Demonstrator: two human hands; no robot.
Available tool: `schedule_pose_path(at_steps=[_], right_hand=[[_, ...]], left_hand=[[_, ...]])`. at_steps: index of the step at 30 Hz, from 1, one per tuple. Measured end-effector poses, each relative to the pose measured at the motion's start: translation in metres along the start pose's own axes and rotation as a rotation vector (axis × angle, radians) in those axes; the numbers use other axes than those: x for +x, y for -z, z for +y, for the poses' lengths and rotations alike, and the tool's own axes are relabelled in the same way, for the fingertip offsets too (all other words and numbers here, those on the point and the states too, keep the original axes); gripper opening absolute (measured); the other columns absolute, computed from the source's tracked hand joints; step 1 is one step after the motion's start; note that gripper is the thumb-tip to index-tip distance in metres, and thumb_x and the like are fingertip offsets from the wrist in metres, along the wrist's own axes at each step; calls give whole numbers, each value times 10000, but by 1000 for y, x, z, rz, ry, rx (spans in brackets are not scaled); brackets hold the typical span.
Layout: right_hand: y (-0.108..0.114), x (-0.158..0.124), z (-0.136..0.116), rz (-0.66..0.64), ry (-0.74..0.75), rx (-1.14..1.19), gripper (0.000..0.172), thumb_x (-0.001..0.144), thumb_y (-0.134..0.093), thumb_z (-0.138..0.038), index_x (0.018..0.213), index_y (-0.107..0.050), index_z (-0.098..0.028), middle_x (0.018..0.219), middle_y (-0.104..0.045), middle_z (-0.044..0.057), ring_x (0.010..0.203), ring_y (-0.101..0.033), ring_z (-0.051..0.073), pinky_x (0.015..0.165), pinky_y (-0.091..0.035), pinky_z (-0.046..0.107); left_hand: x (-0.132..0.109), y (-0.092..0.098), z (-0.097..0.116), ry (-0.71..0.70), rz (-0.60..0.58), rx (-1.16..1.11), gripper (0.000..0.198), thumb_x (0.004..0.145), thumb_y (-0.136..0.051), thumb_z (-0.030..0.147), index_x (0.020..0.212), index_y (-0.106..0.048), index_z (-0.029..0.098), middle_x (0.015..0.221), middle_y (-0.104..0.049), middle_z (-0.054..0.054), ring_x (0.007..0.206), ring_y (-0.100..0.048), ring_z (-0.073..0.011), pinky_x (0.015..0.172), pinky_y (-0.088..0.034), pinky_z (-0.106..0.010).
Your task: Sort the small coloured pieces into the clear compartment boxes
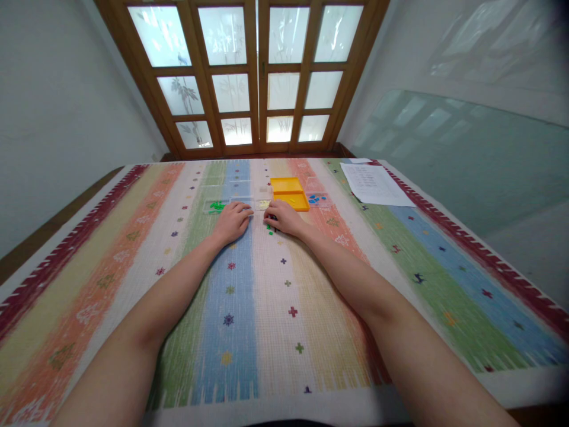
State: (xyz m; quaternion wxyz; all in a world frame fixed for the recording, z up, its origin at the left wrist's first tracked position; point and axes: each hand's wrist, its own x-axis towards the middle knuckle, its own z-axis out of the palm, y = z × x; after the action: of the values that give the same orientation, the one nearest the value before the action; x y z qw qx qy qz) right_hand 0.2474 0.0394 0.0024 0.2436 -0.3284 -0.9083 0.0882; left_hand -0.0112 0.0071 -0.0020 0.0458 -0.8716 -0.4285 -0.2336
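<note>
Tablecloth edges [73, 238] lie well outside left hand [233, 220] and right hand [283, 217]

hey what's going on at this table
A person's left hand is beside a clear box of green pieces on a striped tablecloth. The right hand is near an open yellow case and loose green bits. Blue pieces lie right of the case. Whether either hand grips anything is unclear.

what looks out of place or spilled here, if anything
Small bright green bits lie loose on the tablecloth beside the right hand; that looks odd because other green pieces sit together in a clear box by the left hand.
</note>
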Motion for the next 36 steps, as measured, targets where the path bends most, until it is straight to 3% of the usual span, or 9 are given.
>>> schedule_pose_path(at_steps=[7,14,20,28,36], right_hand=[[1,-1,8,79,-54,-22,165,1016,-611,-239,994,-764,-181,990,-695,90,969,-589,237,877,-413,346],[-1,-1,1,1,-123,-150,131,967,-657,-218,1011,-780,-205,1048,-692,100,1004,-580,253,890,-404,355],[-2,0,-8,-17,-134,-190,112,960,-661,-218,976,-771,-205,1028,-680,102,988,-571,253,855,-394,352],[-3,2,-4,164,-218,-83,75,968,-629,-202,965,-704,-199,948,-694,76,911,-574,238,828,-388,340],[-5,11,12,312,-311,-104,139,1001,-626,-274,943,-733,-208,971,-692,95,981,-576,271,894,-398,385]], left_hand=[[0,2,1,-1,13,-12,325,1014,-506,248,1218,-758,240,1321,-690,-101,1253,-558,-300,1107,-452,-531],[3,9,13,-170,-79,-115,304,1034,-498,254,1168,-770,234,1178,-735,-88,1143,-601,-270,1052,-482,-472],[3,11,19,-207,-96,-162,307,1035,-503,249,1189,-767,236,1170,-740,-83,1118,-616,-259,1046,-492,-453],[2,11,20,-223,-117,-194,309,1038,-512,269,1217,-765,263,1202,-731,-79,1134,-633,-254,1048,-496,-448],[3,7,19,-227,-128,-189,317,1046,-499,290,1242,-747,253,1200,-736,-81,1147,-632,-257,1071,-487,-459]])
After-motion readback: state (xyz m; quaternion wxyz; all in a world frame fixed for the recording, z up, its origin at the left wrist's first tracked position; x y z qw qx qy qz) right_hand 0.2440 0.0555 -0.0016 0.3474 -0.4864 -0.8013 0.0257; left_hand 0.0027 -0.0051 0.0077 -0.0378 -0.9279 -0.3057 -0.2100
